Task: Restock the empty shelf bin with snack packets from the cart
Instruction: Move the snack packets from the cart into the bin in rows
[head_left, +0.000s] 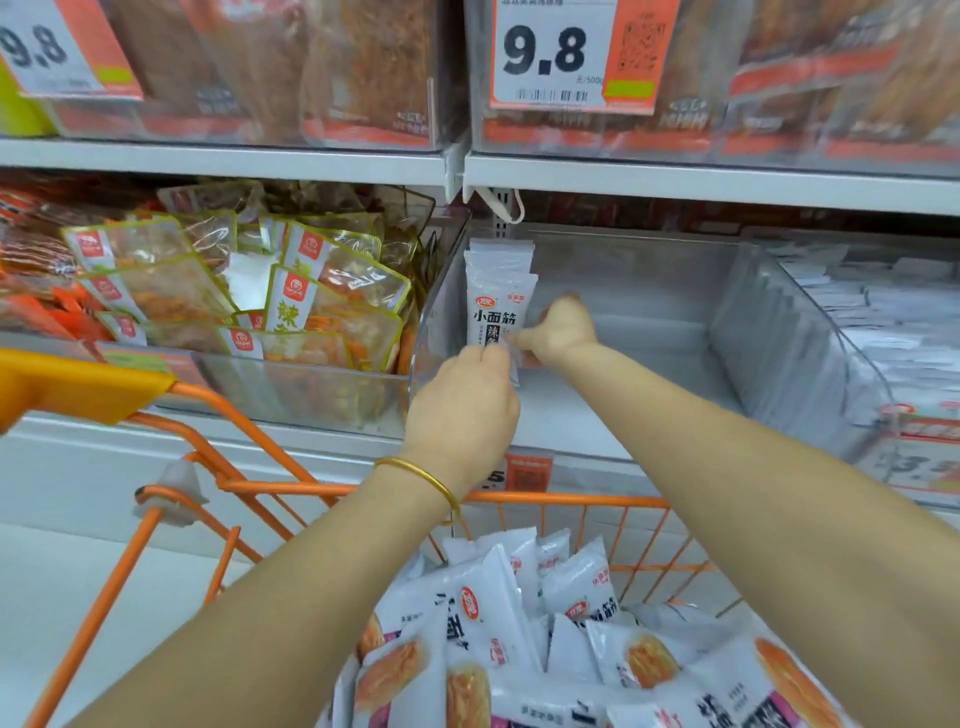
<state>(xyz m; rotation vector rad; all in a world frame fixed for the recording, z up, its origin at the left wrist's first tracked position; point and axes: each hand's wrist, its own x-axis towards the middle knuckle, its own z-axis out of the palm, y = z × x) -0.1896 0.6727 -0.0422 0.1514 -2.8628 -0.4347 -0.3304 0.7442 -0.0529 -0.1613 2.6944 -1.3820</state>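
Left hand: fingers curled round the lower edge of the upright snack packets; gold bangle at the wrist.
Right hand: pinches the same stack from its right side.
Stack position: between both hands, at the left wall of the clear bin.
Cart: below both forearms, holding loose packets.

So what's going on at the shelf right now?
A person is filling the clear shelf bin. Both hands are on a small stack of white snack packets standing upright against the bin's left wall. The left hand grips the stack's lower edge and the right hand pinches its right side. The rest of the bin floor is bare. The orange cart below holds a heap of matching packets.
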